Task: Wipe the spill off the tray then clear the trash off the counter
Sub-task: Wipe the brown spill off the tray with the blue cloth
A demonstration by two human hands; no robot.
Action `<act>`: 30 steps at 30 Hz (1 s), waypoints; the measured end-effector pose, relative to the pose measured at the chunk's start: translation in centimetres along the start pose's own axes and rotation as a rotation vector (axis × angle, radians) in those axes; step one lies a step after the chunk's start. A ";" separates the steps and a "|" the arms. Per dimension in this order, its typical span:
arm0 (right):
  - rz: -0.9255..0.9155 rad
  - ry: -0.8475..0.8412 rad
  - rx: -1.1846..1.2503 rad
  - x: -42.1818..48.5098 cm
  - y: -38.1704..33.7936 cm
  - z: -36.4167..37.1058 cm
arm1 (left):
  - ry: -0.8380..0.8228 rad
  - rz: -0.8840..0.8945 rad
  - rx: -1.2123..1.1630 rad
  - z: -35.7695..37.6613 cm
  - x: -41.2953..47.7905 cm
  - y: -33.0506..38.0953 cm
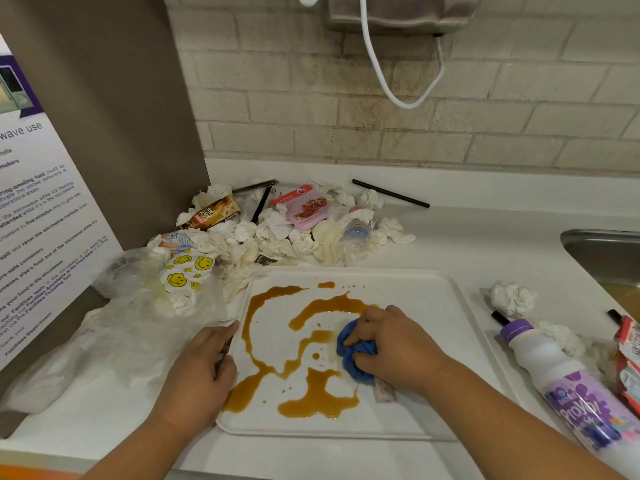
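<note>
A white tray (422,292) lies on the counter with a brown liquid spill (311,396) spread in loops across its left and middle. My right hand (394,344) presses a bunched blue cloth (353,355) onto the tray just right of the spill. On the tray's left rim rests my left hand (204,368), gripping the edge. Behind the tray sits a heap of trash (277,230): crumpled tissues, a pink wrapper (306,207), a brown snack wrapper (214,213) and black straws.
A clear plastic bag (114,341) and a smiley-print wrapper (187,271) lie at left. A purple-capped yogurt bottle (561,379), crumpled tissues (512,297) and a red packet (628,362) lie at right. A steel sink (602,254) is at far right; a black straw (391,193) lies by the wall.
</note>
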State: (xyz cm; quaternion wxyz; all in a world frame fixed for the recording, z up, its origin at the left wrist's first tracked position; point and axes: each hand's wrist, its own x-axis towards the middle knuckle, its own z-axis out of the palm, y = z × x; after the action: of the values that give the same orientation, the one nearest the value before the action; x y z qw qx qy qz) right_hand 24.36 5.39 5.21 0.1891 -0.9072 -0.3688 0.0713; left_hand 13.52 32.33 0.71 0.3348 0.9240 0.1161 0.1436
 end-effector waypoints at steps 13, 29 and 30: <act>-0.101 -0.030 -0.019 -0.8 -0.8 1.3 | -0.008 -0.014 0.001 0.0 0.0 0.0; -0.021 -0.008 -0.030 0.7 -2.0 2.1 | -0.015 -0.009 0.006 0.1 0.0 -0.1; -0.036 -0.034 -0.045 0.7 -2.1 2.2 | -0.014 -0.010 0.004 0.1 0.0 -0.1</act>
State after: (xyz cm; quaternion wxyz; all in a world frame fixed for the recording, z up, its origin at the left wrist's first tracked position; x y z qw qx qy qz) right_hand 22.93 7.90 4.00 0.1637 -0.9031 -0.3899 0.0747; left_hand 13.53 32.35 0.62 0.3342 0.9252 0.1186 0.1353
